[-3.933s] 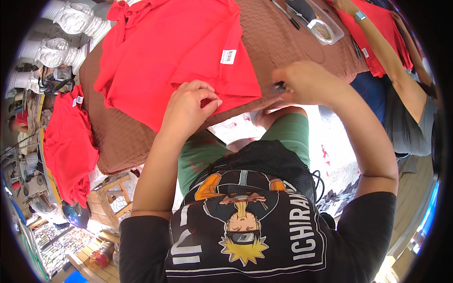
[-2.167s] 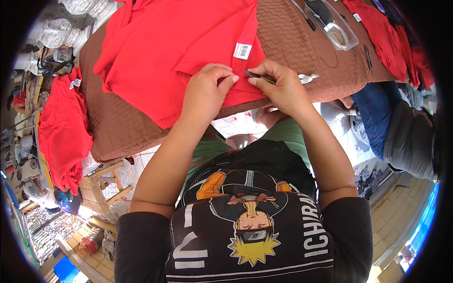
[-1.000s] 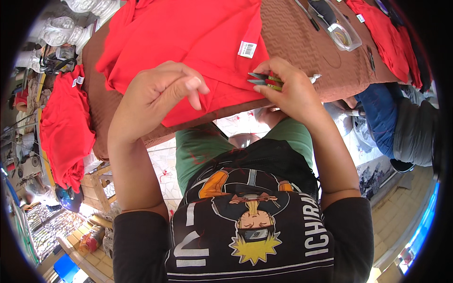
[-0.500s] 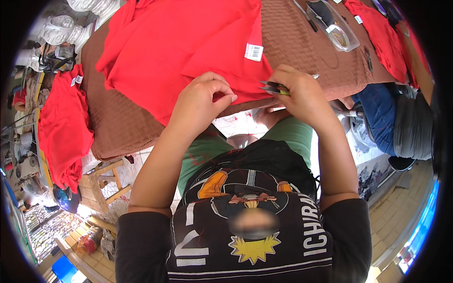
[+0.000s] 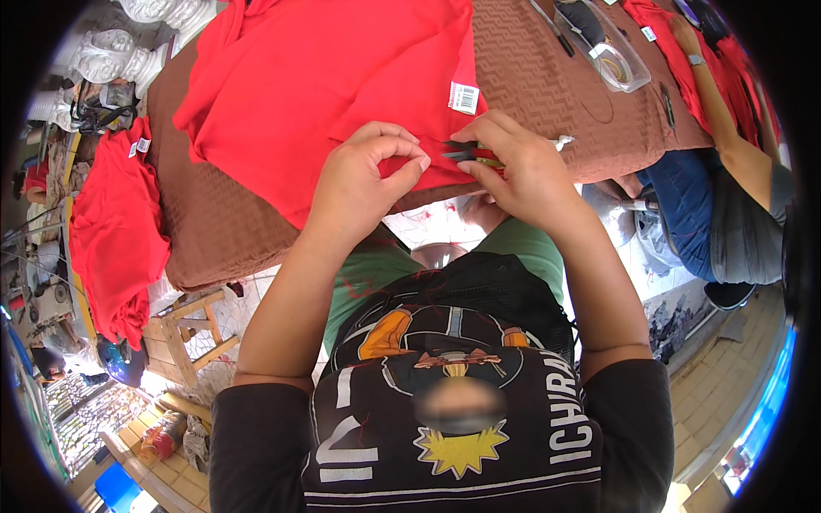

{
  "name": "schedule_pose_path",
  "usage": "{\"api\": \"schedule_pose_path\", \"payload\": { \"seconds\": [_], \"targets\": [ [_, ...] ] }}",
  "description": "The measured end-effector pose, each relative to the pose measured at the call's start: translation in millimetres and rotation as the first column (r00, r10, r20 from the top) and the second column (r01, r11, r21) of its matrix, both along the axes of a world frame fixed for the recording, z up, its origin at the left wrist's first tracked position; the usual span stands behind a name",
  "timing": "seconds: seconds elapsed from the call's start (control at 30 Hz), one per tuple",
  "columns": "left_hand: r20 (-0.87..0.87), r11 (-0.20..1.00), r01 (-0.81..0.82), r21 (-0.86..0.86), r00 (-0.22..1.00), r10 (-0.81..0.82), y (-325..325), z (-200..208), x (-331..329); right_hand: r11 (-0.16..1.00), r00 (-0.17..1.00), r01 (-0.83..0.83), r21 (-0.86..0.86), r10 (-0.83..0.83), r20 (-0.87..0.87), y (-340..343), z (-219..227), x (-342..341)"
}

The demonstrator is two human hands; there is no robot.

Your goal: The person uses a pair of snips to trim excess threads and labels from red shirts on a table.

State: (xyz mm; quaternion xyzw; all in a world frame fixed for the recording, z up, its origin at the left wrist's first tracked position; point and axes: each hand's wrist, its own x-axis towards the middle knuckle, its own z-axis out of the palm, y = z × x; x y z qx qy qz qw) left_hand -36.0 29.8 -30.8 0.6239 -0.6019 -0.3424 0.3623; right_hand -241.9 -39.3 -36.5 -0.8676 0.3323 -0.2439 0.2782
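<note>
A brown cloth-covered table (image 5: 530,77) bore a big red garment (image 5: 333,77), rumpled and white-tagged, on its left. To the right lay a slim black stick (image 5: 564,44), a clear plastic box (image 5: 643,82), a narrow dark tool (image 5: 668,107) and more red clothing (image 5: 661,30).

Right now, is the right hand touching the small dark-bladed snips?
Touching: the head view shows the right hand gripping the snips between thumb and fingers.

3+ garms (image 5: 342,77), 1 held snips (image 5: 465,156), 1 clr box (image 5: 634,77)
</note>
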Motion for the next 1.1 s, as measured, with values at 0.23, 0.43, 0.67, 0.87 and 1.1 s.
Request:
{"api": "schedule_pose_path", "payload": {
  "seconds": [0.23,0.43,0.67,0.87,1.1],
  "targets": [
    [-0.028,0.95,0.307,0.065,0.952,-0.306,3,13,15,0.991,0.999,0.04,-0.129,-0.041,0.002,-4,-13,9],
    [-0.078,0.983,0.181,-0.033,0.98,-0.183,12,57,69,0.987,0.985,0.157,-0.042,-0.153,0.077,-7,1,-3],
    [0.234,0.996,-0.042,0.075,0.972,0.023,25,18,76,0.989,0.989,0.132,0.062,-0.135,0.057,-4,0,-8],
    [0.303,0.99,0.129,0.054,0.943,-0.14,26,14,36,0.992,0.995,0.066,0.104,-0.058,-0.076,-2,1,-10],
    [0.177,0.776,0.416,0.474,0.819,-0.547,31,29,35,0.99,0.988,0.052,0.129,-0.032,-0.153,-3,-4,-19]
  ]
}}
